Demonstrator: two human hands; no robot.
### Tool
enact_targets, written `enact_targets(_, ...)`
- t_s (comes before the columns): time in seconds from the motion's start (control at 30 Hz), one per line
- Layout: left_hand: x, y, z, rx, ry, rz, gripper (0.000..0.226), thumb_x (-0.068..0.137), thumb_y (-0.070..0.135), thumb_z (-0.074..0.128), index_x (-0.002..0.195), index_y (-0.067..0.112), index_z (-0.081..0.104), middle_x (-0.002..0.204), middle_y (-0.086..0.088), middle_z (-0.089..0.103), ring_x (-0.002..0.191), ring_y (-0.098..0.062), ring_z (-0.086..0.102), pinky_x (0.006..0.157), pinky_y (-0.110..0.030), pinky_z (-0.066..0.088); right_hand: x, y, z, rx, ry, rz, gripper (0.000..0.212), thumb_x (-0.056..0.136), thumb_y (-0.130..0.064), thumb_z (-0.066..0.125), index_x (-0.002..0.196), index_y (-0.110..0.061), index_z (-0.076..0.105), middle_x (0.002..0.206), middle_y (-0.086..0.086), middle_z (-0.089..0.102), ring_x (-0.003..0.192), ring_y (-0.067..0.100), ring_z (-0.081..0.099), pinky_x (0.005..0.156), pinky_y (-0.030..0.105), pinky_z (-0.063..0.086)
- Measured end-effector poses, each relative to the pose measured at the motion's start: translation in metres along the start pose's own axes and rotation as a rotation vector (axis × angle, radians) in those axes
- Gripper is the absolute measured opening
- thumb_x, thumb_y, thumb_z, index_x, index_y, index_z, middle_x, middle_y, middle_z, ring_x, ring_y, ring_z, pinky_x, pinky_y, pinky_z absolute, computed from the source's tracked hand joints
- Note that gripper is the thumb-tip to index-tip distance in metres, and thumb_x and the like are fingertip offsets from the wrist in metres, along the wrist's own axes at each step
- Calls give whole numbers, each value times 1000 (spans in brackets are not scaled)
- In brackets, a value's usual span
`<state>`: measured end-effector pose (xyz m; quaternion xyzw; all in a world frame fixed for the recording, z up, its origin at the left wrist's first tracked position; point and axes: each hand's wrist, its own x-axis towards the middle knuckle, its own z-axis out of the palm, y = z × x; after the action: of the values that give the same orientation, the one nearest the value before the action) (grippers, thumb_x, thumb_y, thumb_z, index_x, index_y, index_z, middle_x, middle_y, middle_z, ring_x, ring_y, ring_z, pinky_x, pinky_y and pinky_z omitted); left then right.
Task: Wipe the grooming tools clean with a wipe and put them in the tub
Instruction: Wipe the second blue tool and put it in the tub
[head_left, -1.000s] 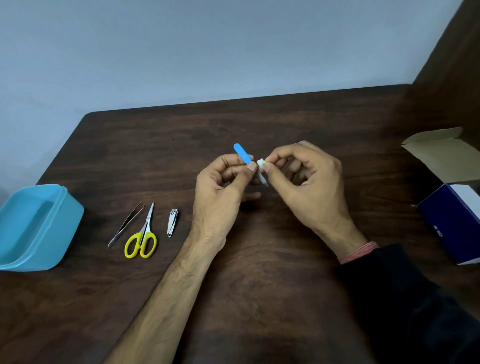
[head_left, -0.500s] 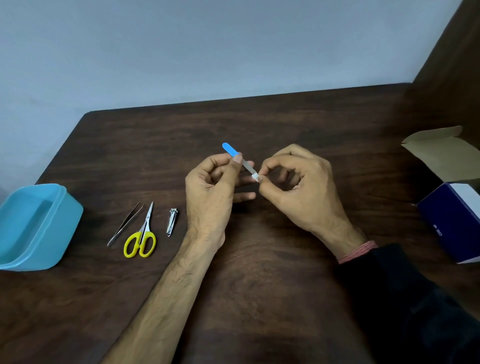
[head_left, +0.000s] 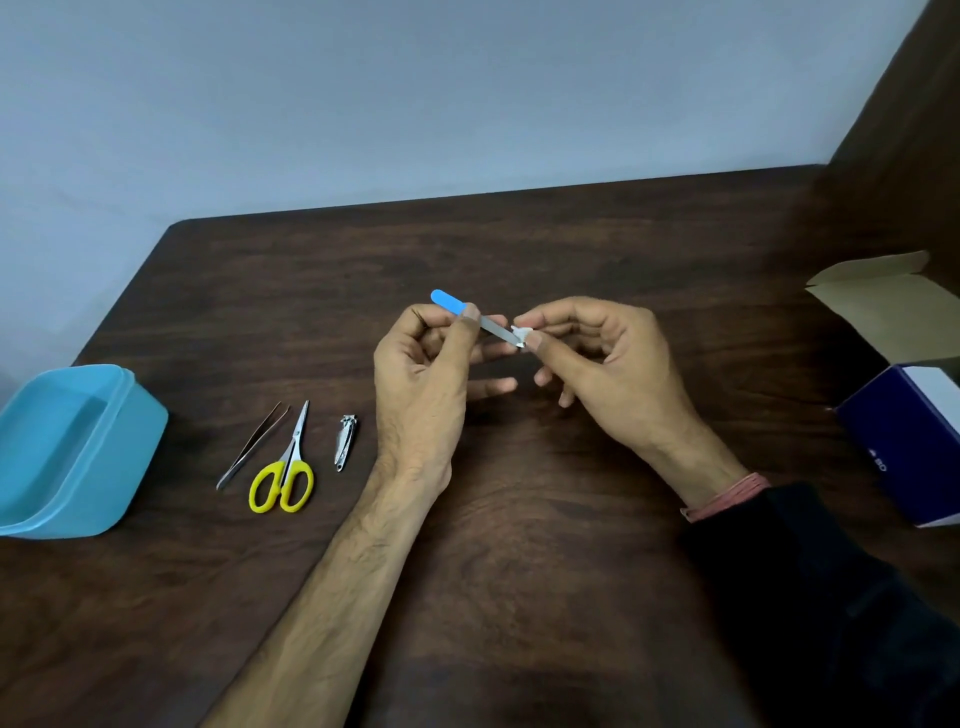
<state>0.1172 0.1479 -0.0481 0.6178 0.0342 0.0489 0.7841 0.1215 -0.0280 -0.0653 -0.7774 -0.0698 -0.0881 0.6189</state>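
Above dark wood-grain table (head_left: 519, 519): slim blue-handled metal file (head_left: 475, 318), crumpled wipe (head_left: 521, 333).

Nail file (head_left: 470, 315): blue handle, silver blade. Wipe (head_left: 521, 334) white. Tub (head_left: 78, 457), left edge, light blue. Scissors (head_left: 284, 467): yellow handles. Table (head_left: 519, 519) dark brown woodgrain. Box (head_left: 906, 441), right, navy.

Matt dark wood table (head_left: 519, 597), glossy blue plastic tub (head_left: 119, 467), shiny metal clippers (head_left: 344, 441)

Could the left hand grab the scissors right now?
Probably not yet: the left hand is pinching the nail file. Otherwise the way looks free; the scissors lie uncovered on the table just to its left.
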Motion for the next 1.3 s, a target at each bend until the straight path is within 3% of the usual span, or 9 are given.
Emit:
enact_targets(0.2,0,0,0,-2,-15,1,24,113,17,64,120,-7,63,111,-13,85,96,-29,85,61,-33,67,0,0,-3,30,-15,16,12,102,-19,78,112,-20,84,98,2,83,74,20,78,54,38,59)
enact_targets(0.37,-1,1,-1,7,-30,-7,29,113,17,64,122,-11,61,112,-13,85,96,-29,85,62,-32,68,-3,0,0,-107,23,-48,14,94,-24,88,108,-24,86,87,-11,81,70,14,78,55,22,57)
enact_targets(0.57,-1,-1,-1,24,-54,7,15,113,16,64,113,1,65,112,-11,85,102,-26,85,65,-34,69,-2,0,1,-156,84,-39,5,96,-25,86,101,-24,86,86,-13,81,69,11,77,54,19,55)
enact_targets(0.73,1,-4,-2,71,-88,43,13,114,18,64,117,6,67,115,-6,85,99,-19,81,66,-33,68,1,-1,-1,-69,108,24,3,94,-20,88,94,-23,86,82,-7,80,62,12,74,50,17,51)
enact_targets(0.97,3,-8,-5,93,-94,50,14,113,18,65,122,9,72,117,-8,83,94,-14,75,64,-35,68,1,-3,-1,-69,182,30,6,89,-21,92,90,-24,87,77,-12,80,60,10,74,50,14,49)
enact_targets(1.13,5,-10,-5,105,-75,74,15,112,18,67,121,8,73,104,1,79,90,-14,72,60,-34,66,3,-3,0,-25,250,63,8,86,-22,94,88,-22,86,78,-8,82,58,14,75,48,15,48)
enact_targets(1.3,2,-6,-3,81,-109,34,11,112,20,67,115,12,73,93,-2,76,82,-21,77,58,-33,64,3,-4,-1,-41,295,73,11,84,-25,96,88,-22,86,79,-8,82,59,14,76,47,19,50)
